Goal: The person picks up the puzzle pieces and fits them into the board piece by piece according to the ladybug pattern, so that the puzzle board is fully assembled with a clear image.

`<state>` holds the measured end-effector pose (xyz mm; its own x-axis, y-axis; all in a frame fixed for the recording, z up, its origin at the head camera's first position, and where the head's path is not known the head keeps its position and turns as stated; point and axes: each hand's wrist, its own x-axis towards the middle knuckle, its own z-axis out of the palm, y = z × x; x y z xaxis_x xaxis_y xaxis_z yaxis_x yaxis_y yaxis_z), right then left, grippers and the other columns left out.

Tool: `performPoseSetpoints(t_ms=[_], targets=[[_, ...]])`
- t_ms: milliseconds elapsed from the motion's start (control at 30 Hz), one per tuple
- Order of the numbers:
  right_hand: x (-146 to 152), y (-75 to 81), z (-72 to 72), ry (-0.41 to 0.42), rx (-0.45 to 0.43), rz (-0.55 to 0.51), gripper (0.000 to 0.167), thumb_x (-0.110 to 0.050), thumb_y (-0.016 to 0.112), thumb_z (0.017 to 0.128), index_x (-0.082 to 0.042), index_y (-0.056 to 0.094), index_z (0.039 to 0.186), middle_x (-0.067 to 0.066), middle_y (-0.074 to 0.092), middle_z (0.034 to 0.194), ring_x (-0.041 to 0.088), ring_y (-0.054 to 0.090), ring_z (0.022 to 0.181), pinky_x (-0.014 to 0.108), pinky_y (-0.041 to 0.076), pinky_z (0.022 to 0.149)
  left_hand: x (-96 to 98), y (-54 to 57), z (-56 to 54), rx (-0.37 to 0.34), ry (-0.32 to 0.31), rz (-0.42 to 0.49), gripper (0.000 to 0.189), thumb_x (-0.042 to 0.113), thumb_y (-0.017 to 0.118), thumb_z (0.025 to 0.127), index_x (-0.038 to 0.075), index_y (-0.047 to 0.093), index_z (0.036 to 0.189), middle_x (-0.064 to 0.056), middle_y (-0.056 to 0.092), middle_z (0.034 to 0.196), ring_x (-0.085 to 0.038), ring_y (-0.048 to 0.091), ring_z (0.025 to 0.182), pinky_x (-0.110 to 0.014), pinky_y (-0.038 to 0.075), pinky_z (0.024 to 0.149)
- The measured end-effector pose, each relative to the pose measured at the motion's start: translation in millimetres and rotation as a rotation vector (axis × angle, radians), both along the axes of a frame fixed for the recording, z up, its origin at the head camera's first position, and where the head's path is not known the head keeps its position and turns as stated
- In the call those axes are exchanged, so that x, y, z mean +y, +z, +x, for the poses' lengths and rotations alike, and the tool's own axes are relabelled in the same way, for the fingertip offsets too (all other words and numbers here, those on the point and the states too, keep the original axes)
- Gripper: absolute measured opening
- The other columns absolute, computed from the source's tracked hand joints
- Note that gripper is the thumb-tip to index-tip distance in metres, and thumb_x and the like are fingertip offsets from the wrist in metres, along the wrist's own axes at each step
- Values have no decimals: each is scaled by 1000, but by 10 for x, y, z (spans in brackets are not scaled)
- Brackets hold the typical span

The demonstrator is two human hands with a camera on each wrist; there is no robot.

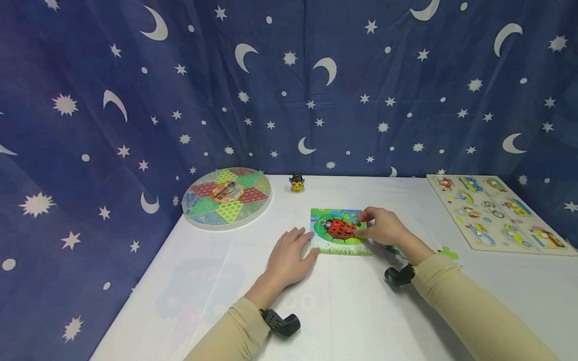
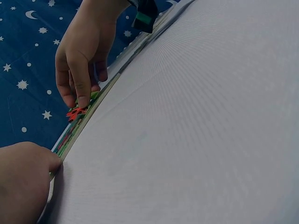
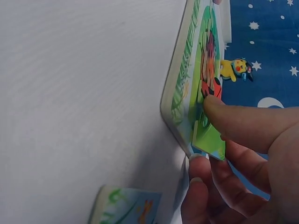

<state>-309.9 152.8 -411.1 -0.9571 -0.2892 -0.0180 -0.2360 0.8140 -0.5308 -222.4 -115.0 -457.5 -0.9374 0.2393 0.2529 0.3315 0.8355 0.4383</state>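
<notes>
A ladybug jigsaw puzzle board [image 1: 340, 249] lies flat on the white table. My right hand [image 1: 384, 228] is over its right side and pinches a green and red puzzle piece [image 3: 209, 140] between thumb and fingers, tilted above the board in the right wrist view. At the opposite edge, my left hand [image 1: 289, 258] rests on the table with its fingers loosely extended, thumb and fingertips touching the board's left side. Beneath the right forearm lie loose puzzle pieces [image 1: 449, 252], partly hidden by the wrist and sleeve.
A round Chinese checkers board [image 1: 250, 205] sits at the back left. Behind the puzzle stands a small yellow and black figurine [image 1: 297, 182]. To the right is a wooden peg puzzle board [image 1: 485, 235] with vehicle pictures. A blue star-and-moon curtain [image 1: 289, 100] hangs along the table's back edge.
</notes>
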Motion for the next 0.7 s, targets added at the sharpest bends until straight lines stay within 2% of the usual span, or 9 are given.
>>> performPoseSetpoints(t_ms=[200,400,600,700], targets=[[-34,6,-7,23,39,34,32,-26,85,85,-11,70,110,12,68,111,35,61,105,53,51,89,13,-6,-4,-4,2,-8,51,39,58,102,11,59,145,-14,52,151,-33,38,146,-45,24,124],[-99,19,15,44,66,102,31,-25,83,87,-11,75,113,13,71,117,37,61,114,57,50,99,10,2,0,-6,-1,-14,52,40,58,102,11,59,145,-14,52,151,-33,39,146,-45,25,124],[-150,36,33,56,94,170,31,-25,83,87,-13,77,115,11,71,113,34,63,108,55,52,94,7,-4,-6,-18,5,-19,53,42,56,102,12,58,146,-13,50,153,-32,37,147,-43,22,125],[-166,71,67,73,116,231,30,-26,82,88,-16,78,116,11,72,116,35,64,111,56,55,90,5,-2,-6,-20,3,-20,53,42,56,103,12,58,146,-13,50,153,-32,37,147,-43,22,125]])
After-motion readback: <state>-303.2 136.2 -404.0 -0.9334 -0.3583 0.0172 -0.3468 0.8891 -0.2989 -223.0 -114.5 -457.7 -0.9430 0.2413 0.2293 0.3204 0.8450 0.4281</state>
